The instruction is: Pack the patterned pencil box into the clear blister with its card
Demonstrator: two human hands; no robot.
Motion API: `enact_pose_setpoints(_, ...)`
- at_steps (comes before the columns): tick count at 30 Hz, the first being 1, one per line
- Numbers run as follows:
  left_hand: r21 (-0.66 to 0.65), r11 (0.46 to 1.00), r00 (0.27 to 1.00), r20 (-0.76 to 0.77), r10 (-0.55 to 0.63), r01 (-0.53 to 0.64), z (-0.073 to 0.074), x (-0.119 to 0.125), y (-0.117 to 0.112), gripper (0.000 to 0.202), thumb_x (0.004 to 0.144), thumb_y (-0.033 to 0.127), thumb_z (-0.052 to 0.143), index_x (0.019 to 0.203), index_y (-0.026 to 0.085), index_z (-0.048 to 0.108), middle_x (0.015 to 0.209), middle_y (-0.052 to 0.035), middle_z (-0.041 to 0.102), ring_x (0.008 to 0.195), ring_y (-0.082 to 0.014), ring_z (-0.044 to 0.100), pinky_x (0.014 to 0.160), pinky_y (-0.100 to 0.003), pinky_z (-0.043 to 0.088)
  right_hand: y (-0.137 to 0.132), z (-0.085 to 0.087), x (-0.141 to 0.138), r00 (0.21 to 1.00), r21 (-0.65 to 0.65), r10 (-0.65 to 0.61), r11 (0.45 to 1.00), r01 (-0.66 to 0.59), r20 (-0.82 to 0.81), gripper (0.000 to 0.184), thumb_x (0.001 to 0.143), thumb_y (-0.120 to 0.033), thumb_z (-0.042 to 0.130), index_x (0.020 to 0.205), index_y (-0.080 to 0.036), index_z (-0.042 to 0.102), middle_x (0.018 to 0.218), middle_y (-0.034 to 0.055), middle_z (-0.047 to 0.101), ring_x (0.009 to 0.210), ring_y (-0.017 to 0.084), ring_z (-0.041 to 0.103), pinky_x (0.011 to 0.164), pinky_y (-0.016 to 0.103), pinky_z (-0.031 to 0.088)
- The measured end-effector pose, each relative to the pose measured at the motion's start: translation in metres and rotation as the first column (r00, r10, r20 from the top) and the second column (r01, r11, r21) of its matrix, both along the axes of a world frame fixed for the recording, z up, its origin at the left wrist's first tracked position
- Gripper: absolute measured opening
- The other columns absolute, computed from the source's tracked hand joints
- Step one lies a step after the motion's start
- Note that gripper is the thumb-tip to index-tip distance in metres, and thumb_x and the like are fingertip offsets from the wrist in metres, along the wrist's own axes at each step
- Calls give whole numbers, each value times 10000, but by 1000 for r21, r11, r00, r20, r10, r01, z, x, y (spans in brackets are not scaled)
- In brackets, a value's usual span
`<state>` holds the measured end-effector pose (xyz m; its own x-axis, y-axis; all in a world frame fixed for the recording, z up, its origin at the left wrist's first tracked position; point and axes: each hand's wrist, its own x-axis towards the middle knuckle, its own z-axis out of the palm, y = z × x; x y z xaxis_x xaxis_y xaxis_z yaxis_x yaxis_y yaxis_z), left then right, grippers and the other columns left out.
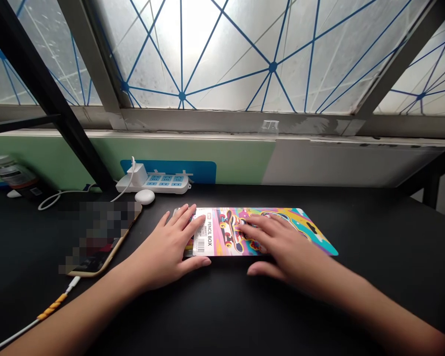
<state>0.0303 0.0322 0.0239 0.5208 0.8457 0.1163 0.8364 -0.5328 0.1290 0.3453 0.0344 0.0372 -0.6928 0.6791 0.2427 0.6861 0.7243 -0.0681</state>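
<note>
A colourful flat package (228, 232), printed with a skateboard and a white label reading "PENCIL BOX", lies lengthwise on the black table (215, 316). Over its left end rests my left hand (174, 249), fingers stretched out and thumb along the near edge. My right hand (282, 242) lies across the package's right half with its fingers spread, its thumb off the near edge. Neither hand is wrapped round the package. Parts of the print are hidden under both hands.
Left of my left hand lies a phone (96, 262) with a charging cable (52, 307). Behind stand a white power strip (166, 183) and a small white rounded case (144, 197). A bottle (17, 175) is at far left. Black frame posts (77, 143) and the window (226, 59) bound the back.
</note>
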Motion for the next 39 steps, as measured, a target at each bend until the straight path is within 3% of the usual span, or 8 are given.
enact_pose_setpoints(5,-13,1000,998,-57,23,-24,2,-1,2,874,925,755,487,1605,224,344,1693,-165,224,1557,-413,218,1175,-713,249,0,-7,-14,995,-87,34,996,-26,91,807,922,-610,631,1592,-239,377,1638,132,384,1514,411,317,1152,663,386)
enact_pose_setpoints(10,-45,999,995,-93,24,-28,5,-1,2,922,911,803,445,1632,254,273,1708,-128,167,1565,-404,190,1193,-711,217,11,20,29,990,-238,-50,968,80,129,658,945,-681,530,1478,-296,565,1563,71,510,1446,369,458,1148,565,445)
enact_pose_setpoints(13,-45,999,995,-94,20,-25,4,0,2,918,914,797,448,1631,249,279,1708,-128,167,1565,-408,188,1193,-716,213,12,22,31,991,-197,-100,973,117,91,622,949,-667,534,1415,-268,637,1493,102,595,1370,373,550,1127,558,468)
enact_pose_setpoints(20,-23,1000,993,-113,17,-20,5,-4,2,914,911,806,442,1628,261,286,1704,-127,178,1561,-406,205,1189,-722,217,1,-4,-8,993,-208,4,978,20,115,885,899,-707,582,1610,-242,334,1666,142,306,1529,442,246,1178,695,315)
enact_pose_setpoints(26,-62,998,995,-102,-1,-5,11,-7,3,958,887,850,406,1615,233,327,1696,-132,207,1562,-398,207,1202,-695,216,12,15,42,978,-289,-144,939,184,154,651,920,-710,541,1476,-373,554,1588,45,493,1447,390,452,1126,597,460)
enact_pose_setpoints(29,-59,998,996,-88,8,-13,13,-10,2,944,895,847,391,1612,236,332,1693,-128,218,1562,-394,212,1199,-688,232,16,15,46,977,-243,-150,952,184,151,713,866,-710,624,1470,-335,565,1566,84,520,1403,401,503,1086,573,505)
enact_pose_setpoints(32,-43,996,992,-108,69,-74,17,-18,3,841,952,794,344,1582,239,399,1681,-120,270,1550,-384,259,1198,-677,238,15,3,27,985,-165,-124,976,143,123,834,862,-603,700,1566,-241,436,1606,156,449,1454,424,424,1128,605,450)
enact_pose_setpoints(39,82,970,959,-152,241,-231,13,-28,11,729,1007,691,345,1383,122,601,1606,-223,409,1502,-403,364,1157,-618,343,11,-17,-4,998,-98,41,995,-37,37,596,1028,-295,485,1606,-303,340,1647,100,396,1519,354,334,1182,619,364)
